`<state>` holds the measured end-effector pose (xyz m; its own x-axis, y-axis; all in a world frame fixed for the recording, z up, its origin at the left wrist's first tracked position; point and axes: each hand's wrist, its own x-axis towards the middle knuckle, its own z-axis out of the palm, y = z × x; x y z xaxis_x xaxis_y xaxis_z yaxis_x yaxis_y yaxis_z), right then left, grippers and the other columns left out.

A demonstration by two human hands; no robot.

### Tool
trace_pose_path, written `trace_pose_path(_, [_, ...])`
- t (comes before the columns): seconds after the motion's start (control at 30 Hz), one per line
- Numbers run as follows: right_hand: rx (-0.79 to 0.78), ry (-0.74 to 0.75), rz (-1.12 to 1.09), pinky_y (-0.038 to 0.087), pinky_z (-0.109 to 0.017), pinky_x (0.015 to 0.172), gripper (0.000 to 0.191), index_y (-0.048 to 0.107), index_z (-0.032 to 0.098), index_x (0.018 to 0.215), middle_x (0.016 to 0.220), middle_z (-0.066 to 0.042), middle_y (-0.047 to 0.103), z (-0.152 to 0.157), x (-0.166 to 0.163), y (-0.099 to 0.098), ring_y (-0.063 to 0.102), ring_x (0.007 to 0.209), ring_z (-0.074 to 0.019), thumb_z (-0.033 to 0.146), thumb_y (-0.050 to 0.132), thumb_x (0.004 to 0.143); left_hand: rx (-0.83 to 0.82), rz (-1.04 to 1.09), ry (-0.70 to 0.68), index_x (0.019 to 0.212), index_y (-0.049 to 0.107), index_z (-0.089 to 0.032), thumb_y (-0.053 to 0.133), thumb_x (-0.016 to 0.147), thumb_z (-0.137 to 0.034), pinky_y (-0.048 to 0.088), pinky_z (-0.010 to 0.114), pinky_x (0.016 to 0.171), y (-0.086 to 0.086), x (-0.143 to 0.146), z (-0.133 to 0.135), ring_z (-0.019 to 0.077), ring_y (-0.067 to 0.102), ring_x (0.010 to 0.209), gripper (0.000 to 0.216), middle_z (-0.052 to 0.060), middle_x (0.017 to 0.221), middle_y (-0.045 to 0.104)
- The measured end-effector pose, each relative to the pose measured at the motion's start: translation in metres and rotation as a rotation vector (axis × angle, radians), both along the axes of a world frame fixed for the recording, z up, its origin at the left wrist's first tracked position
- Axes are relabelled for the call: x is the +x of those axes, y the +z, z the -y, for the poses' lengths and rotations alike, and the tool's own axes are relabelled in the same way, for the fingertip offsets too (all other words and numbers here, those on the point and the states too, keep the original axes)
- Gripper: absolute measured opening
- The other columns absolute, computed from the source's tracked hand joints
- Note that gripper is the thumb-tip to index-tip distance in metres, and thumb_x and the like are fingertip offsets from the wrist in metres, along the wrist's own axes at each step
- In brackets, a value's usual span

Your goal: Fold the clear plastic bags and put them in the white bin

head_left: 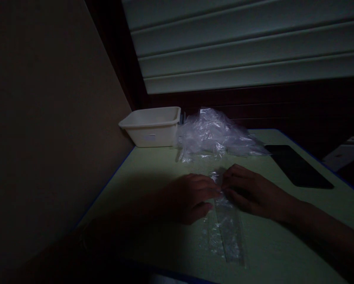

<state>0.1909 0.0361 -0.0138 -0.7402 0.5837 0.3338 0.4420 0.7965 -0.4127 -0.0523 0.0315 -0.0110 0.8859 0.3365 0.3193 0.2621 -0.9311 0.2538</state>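
Left hand and right hand meet over clear plastic film lying on the table; whether either pinches it cannot be determined. Apply light, even pressure; smooth creases outward.

Bag before pile, tub left, phone right

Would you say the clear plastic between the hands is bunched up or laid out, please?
Laid out: the strip lies long and flattish on the table, extending nearer than the left hand and right hand.

Clear plastic bag, creased, flat.
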Motion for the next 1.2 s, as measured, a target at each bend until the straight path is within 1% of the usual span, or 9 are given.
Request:
trace_pose_path(0.17, [0.007,-0.012,0.038,0.048,-0.037,0.078,0.018,0.064,0.018,0.096,0.093,-0.008,0.060,-0.001,-0.002,-0.002,0.057,0.088,-0.0216,0.016,0.049,0.088,-0.030,0.041,0.295,0.111,0.059,-0.009,0.049,0.086,-0.015,0.048,0.037,0.088,-0.004,-0.007,-0.010,0.0206,0.056,0.098,0.027,0.012,0.104,0.061])
trace_pose_path(0.23, [0.003,-0.014,0.057,0.048,-0.037,0.078,0.017,0.064,0.018,0.095,0.093,-0.008,0.059,-0.001,-0.002,-0.001,0.056,0.087,-0.0215,0.016,0.048,0.089,-0.008,0.025,0.355,0.105,0.061,-0.010,0.051,0.084,-0.014,0.049,0.035,0.083,-0.008,-0.010,-0.014,0.0200,0.056,0.091,0.023,0.011,0.096,0.060])
trace_pose_path(0.37, [0.014,-0.014,0.070,0.048,-0.037,0.078,0.018,0.064,0.018,0.096,0.092,-0.008,0.059,0.000,-0.001,-0.002,0.056,0.087,-0.0220,0.016,0.048,0.089,-0.015,0.009,0.349,0.099,0.063,-0.011,0.053,0.084,-0.015,0.048,0.032,0.078,-0.013,-0.011,-0.015,0.0190,0.055,0.087,0.019,0.008,0.089,0.059])
trace_pose_path(0.53, [0.031,-0.011,0.088,0.048,-0.039,0.080,0.020,0.064,0.019,0.099,0.092,-0.008,0.059,0.000,-0.001,-0.004,0.055,0.088,-0.0221,0.017,0.046,0.090,-0.028,0.033,0.358,0.099,0.063,-0.012,0.057,0.083,-0.017,0.047,0.031,0.075,-0.013,-0.007,-0.010,0.0187,0.055,0.087,0.018,0.007,0.090,0.060])
trace_pose_path(0.73, [0.014,-0.015,0.093,0.048,-0.037,0.080,0.020,0.064,0.018,0.098,0.093,-0.008,0.059,-0.001,-0.001,-0.003,0.056,0.089,-0.0217,0.016,0.047,0.090,-0.056,0.038,0.352,0.086,0.068,-0.015,0.059,0.087,-0.024,0.047,0.029,0.075,-0.019,-0.003,-0.016,0.0171,0.057,0.082,0.013,0.005,0.082,0.064])
trace_pose_path(0.9, [0.031,-0.011,0.086,0.049,-0.038,0.078,0.020,0.065,0.018,0.099,0.092,-0.008,0.060,0.000,-0.002,-0.001,0.056,0.086,-0.0219,0.018,0.047,0.090,-0.063,0.082,0.387,0.084,0.069,-0.014,0.059,0.087,-0.023,0.048,0.030,0.074,-0.015,0.001,-0.015,0.0172,0.060,0.080,0.013,0.006,0.080,0.067])
trace_pose_path(1.0, [0.037,-0.018,0.074,0.049,-0.038,0.078,0.020,0.065,0.018,0.099,0.092,-0.008,0.061,0.002,-0.002,-0.001,0.057,0.087,-0.0220,0.017,0.047,0.090,-0.098,0.114,0.423,0.090,0.068,-0.014,0.058,0.086,-0.022,0.049,0.030,0.071,-0.013,0.003,-0.010,0.0165,0.062,0.076,0.013,0.006,0.080,0.068])
trace_pose_path(1.1, [0.043,-0.014,0.091,0.049,-0.039,0.078,0.022,0.065,0.018,0.103,0.095,-0.009,0.061,0.003,-0.002,0.000,0.057,0.087,-0.0227,0.016,0.047,0.090,-0.229,0.156,0.480,0.106,0.065,-0.015,0.060,0.083,-0.022,0.050,0.028,0.066,-0.013,0.005,-0.006,0.0148,0.063,0.069,0.025,0.004,0.079,0.069])
trace_pose_path(1.2, [0.073,0.013,0.109,0.049,-0.041,0.080,0.026,0.064,0.019,0.108,0.099,-0.011,0.060,0.004,-0.002,0.000,0.056,0.090,-0.0237,0.015,0.046,0.089,-0.359,0.189,0.519,0.110,0.062,-0.016,0.058,0.082,-0.022,0.048,0.025,0.063,-0.014,0.007,-0.005,0.0127,0.061,0.063,0.028,0.001,0.076,0.068])
